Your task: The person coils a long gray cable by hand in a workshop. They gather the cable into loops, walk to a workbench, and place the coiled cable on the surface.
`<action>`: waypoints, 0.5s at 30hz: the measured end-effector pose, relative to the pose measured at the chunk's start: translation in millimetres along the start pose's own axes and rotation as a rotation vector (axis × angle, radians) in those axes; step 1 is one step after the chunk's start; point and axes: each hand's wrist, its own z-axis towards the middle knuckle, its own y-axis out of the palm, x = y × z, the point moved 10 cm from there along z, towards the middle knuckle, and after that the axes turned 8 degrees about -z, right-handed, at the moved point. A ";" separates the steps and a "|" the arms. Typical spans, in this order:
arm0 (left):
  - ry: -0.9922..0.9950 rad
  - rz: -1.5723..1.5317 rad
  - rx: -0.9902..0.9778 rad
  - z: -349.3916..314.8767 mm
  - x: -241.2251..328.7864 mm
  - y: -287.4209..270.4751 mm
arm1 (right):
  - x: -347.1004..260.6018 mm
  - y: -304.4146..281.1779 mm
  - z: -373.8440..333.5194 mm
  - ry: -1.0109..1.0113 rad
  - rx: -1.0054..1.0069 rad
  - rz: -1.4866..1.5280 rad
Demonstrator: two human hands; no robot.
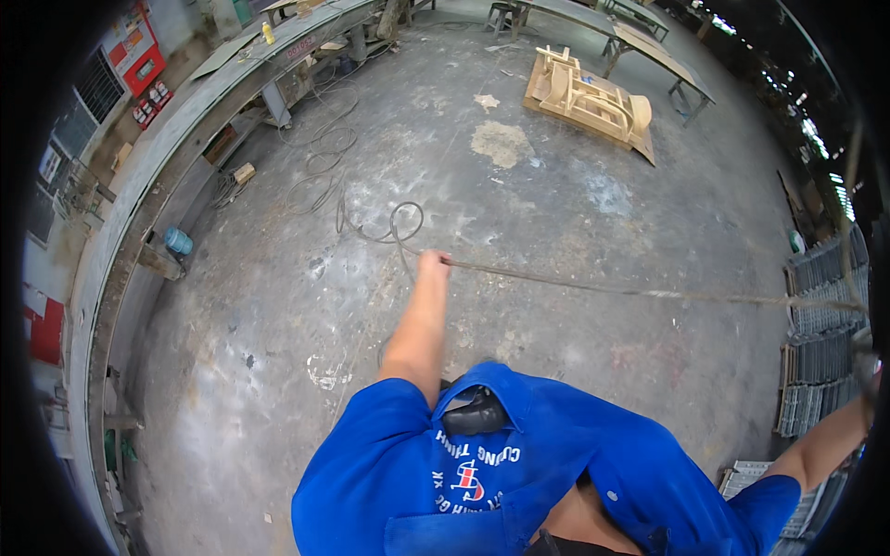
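My left hand (435, 260) is stretched out in front of me, its fingers closed around a long grey cable (556, 280). From that hand the cable runs fairly straight to the right rim, while its other side drops into loops (355, 227) on the concrete floor. Far out to the right, my right hand (870, 363) is smeared and partly cut by the dark rim, close to where the cable ends up. Whether its fingers grip anything does not show.
A long workbench (153, 190) curves along the left, with a blue container (178, 242) beside it. Wooden chair parts (593, 102) lie on a board (542, 104) ahead. Stacked metal frames (820, 371) stand at the right. Low tables (663, 56) are farther back.
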 end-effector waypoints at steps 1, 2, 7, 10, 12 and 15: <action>0.056 0.076 -0.010 2.5 29.9 -1.9 | 29.9 1.6 8.1 0.021 0.001 -0.004; 0.149 0.152 -0.021 -2.1 67.2 -1.1 | 60.6 10.7 15.3 0.037 -0.007 -0.005; 0.621 0.525 -0.171 -154.2 298.6 97.0 | 231.4 139.1 -24.6 0.287 -0.080 -0.050; 1.007 0.364 -0.602 -298.9 439.5 154.0 | 271.4 264.0 -93.2 0.216 -0.346 -0.241; 1.320 0.192 -0.559 -344.5 499.1 97.2 | 280.7 342.2 -136.9 0.212 -0.445 -0.265; 1.508 0.461 0.250 -291.1 458.0 -73.6 | 269.1 453.4 -187.9 0.192 -0.655 -0.181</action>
